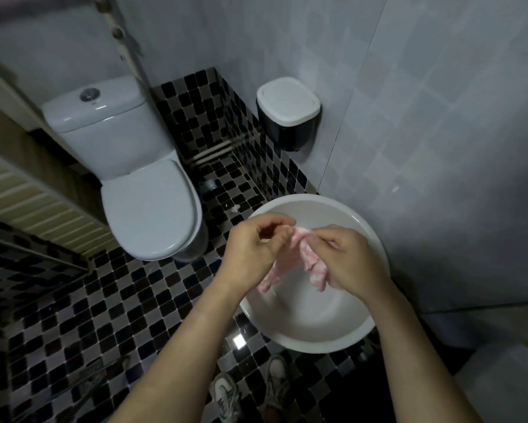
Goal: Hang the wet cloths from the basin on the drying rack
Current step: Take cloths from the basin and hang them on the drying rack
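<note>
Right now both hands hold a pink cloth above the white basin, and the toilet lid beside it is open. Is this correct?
Not quite. The toilet lid is closed, not open, as the head view shows. The rest is right: the left hand and the right hand both hold the pink cloth above the white basin.

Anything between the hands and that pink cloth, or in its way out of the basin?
Nothing visible: the left hand and right hand both pinch the pink cloth above the basin. The drying rack is out of view.
</note>
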Tool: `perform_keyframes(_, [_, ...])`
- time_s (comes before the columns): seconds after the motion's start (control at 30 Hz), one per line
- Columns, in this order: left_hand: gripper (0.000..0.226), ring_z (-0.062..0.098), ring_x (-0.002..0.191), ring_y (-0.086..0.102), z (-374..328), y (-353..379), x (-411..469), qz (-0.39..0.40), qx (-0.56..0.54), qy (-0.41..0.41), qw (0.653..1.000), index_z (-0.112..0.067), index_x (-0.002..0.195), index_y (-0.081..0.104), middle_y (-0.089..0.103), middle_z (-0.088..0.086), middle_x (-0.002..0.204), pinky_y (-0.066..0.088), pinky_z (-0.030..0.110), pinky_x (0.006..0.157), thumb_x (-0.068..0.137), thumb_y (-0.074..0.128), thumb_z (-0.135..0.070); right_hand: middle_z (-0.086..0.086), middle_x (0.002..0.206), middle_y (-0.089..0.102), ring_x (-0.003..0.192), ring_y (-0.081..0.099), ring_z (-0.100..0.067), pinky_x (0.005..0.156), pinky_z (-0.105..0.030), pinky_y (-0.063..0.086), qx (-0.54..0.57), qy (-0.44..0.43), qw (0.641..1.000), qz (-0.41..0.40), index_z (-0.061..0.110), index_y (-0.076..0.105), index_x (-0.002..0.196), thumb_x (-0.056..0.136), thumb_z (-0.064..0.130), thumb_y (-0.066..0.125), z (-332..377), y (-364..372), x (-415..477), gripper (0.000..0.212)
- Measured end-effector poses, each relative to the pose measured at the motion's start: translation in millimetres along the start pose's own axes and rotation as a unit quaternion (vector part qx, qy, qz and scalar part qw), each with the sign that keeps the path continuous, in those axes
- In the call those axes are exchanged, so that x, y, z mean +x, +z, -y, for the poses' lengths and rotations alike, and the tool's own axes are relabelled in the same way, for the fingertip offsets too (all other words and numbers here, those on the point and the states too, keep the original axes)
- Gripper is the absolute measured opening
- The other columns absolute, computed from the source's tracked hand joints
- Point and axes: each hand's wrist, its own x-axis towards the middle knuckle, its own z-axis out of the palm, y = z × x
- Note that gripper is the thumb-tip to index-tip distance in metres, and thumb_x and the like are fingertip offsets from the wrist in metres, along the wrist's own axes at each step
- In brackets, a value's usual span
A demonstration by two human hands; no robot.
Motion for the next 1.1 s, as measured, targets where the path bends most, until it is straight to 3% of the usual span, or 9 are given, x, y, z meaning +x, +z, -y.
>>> perform_keyframes(0.1, [0.003,0.011,0.072,0.068,-7.2,-4.2,-9.6,0.028,0.094,0.02,0.995,-0.021,0.083,0.073,0.072,-0.006,0.077,0.058,0.033,0.071,0.081,0.075,-0.023,0.0,0.081,0.074,0.081,0.069,-0.021,0.079,-0.04,0.055,0.006,0.018,0.999,0.045,0.022,0.076,0.08,0.089,0.013,0.058,17.3,-10.6,6.3,0.023])
perform_keyframes(0.2, [0.011,0.006,0.068,0.066,-14.2,-14.5,-20.5,0.057,0.148,0.002,0.987,-0.022,0.079,0.069,0.07,-0.007,0.074,0.056,0.026,0.066,0.08,0.074,-0.032,0.007,0.09,0.075,0.084,0.07,-0.008,0.082,-0.032,0.057,-0.061,0.008,0.994,0.086,0.026,0.076,0.088,0.09,0.014,0.057,34.4,-16.0,2.9,0.023])
perform_keyframes(0.33, [0.038,0.002,0.068,0.063,-30.5,-31.2,-43.8,0.058,0.138,0.0,0.989,-0.018,0.076,0.066,0.066,-0.008,0.072,0.05,0.019,0.063,0.079,0.058,-0.055,0.002,0.088,0.071,0.066,0.071,-0.017,0.055,-0.029,0.057,-0.1,-0.045,0.989,0.098,0.028,0.069,0.095,0.095,0.018,0.056,64.9,-13.6,-11.4,0.017])
perform_keyframes(0.43, [0.035,0.011,0.059,0.062,-39.5,-44.8,-59.8,0.033,0.02,-0.013,0.999,-0.009,0.067,0.064,0.064,-0.004,0.062,0.049,0.025,0.06,0.082,0.068,-0.04,0.007,0.076,0.066,0.059,0.066,-0.009,0.053,-0.022,0.051,-0.085,-0.073,0.987,0.118,0.025,0.068,0.094,0.095,0.019,0.057,83.7,-5.1,-15.8,0.012])
perform_keyframes(0.6, [0.024,0.012,0.06,0.051,-46.2,-88.9,-99.1,0.021,-0.103,-0.033,0.994,-0.011,0.071,0.049,0.05,0.001,0.064,0.042,0.022,0.055,0.09,0.063,-0.005,0.013,0.083,0.068,0.084,0.063,-0.002,0.078,-0.025,0.046,-0.036,-0.119,0.98,0.154,0.027,0.069,0.087,0.091,0.015,0.062,110.1,17.6,-25.2,0.015])
perform_keyframes(0.73, [0.012,0.01,0.051,0.053,-48.1,-115.4,-136.3,-0.084,-0.268,-0.075,0.957,-0.015,0.097,0.058,0.057,-0.001,0.063,0.045,0.022,0.045,0.098,0.049,-0.006,0.001,0.09,0.074,0.086,0.07,-0.014,0.078,-0.03,0.057,0.142,-0.101,0.956,0.237,0.016,0.073,0.095,0.083,0.007,0.073,135.5,35.3,-44.4,0.015])
perform_keyframes(0.83, [0.023,0.008,0.048,0.045,-40.4,-140.8,-172.0,-0.215,-0.171,-0.063,0.96,-0.02,0.092,0.071,0.05,-0.007,0.055,0.038,0.02,0.046,0.098,0.05,-0.012,-0.008,0.099,0.074,0.093,0.069,-0.02,0.087,-0.036,0.056,0.201,-0.111,0.941,0.248,0.015,0.073,0.103,0.079,0.003,0.074,157.9,62.6,-63.7,0.027])
perform_keyframes(0.97, [0.019,0.035,0.056,0.063,-34.3,-169.6,-234.1,-0.236,-0.092,-0.068,0.965,-0.021,0.084,0.075,0.068,0.005,0.063,0.05,0.035,0.053,0.091,0.062,-0.032,-0.003,0.092,0.074,0.086,0.068,-0.015,0.08,-0.028,0.056,0.191,-0.16,0.93,0.271,0.017,0.073,0.106,0.085,0.002,0.069,197.2,108.7,-97.5,0.027])
perform_keyframes(1.1, [0.035,0.008,0.085,0.069,-24.4,-197.3,-291.3,-0.271,-0.061,-0.022,0.96,-0.031,0.106,0.07,0.073,-0.004,0.096,0.054,0.019,0.072,0.077,0.066,-0.05,0.003,0.077,0.072,0.073,0.066,-0.007,0.066,-0.018,0.053,0.216,-0.182,0.892,0.353,0.009,0.07,0.107,0.088,-0.002,0.063,236.5,159.8,-135.9,0.023])
